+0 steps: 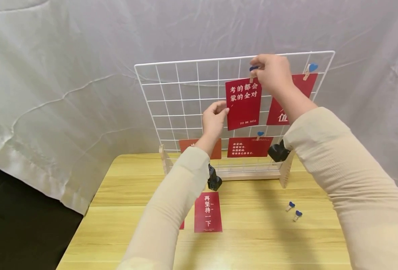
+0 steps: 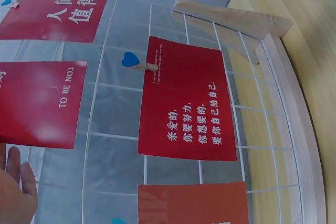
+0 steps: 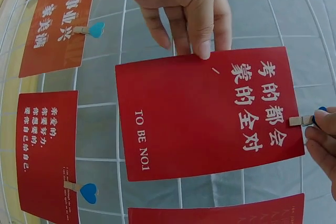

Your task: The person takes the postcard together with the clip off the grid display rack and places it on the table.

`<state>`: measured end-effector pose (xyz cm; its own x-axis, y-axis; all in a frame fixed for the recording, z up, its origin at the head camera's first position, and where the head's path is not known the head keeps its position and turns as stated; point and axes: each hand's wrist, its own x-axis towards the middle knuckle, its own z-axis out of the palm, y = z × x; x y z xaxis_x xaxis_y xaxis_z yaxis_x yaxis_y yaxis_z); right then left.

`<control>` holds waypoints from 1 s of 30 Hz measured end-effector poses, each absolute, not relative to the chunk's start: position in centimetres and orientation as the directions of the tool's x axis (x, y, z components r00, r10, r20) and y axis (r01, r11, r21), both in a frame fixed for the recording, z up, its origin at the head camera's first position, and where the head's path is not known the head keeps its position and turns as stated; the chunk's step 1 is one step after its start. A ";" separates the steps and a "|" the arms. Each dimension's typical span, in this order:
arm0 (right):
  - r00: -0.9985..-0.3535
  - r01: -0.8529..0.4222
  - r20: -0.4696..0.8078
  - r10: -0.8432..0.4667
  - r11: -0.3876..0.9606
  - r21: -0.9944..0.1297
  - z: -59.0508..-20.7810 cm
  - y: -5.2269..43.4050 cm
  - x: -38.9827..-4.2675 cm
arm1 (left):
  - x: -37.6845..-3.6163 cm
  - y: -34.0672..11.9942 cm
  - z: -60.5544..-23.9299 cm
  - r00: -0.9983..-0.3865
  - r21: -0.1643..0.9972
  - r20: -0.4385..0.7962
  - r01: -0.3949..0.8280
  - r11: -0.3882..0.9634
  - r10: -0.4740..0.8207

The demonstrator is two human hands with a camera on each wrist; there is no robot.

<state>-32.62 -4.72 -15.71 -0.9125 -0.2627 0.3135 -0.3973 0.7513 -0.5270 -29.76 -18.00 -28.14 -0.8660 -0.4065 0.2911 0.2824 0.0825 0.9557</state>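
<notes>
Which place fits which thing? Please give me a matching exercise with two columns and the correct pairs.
Things:
1. TO BE NO.1 card
2. two loose heart clips
3. left hand
4. right hand

Places:
A. lying on the wooden table
B. pinching a blue clip at the card's top
C. against the white wire grid, held by both hands
D. touching the card's left edge

Pairs: 1-C, 2-A, 3-D, 4-B

Wire grid (image 1: 185, 97): left half bare, open cells, free to reach. Right half taken by 4 clipped red cards: upper card (image 1: 243, 103), far-right card (image 1: 288, 101), lower card (image 1: 249, 147), orange card (image 1: 216, 149). Table (image 1: 253, 240): open wood at front right; obstacles are 1 loose red card (image 1: 208, 212) and 2 small clips (image 1: 294, 210). Wooden grid feet (image 1: 285, 170) flank the base.
</notes>
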 end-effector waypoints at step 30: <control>-0.873 -0.433 0.464 -0.148 0.672 -0.601 -17.1 -4.6 -33.6 | -29.3 -18.6 -28.1 -0.863 0.941 0.332 0.332 0.068 -0.380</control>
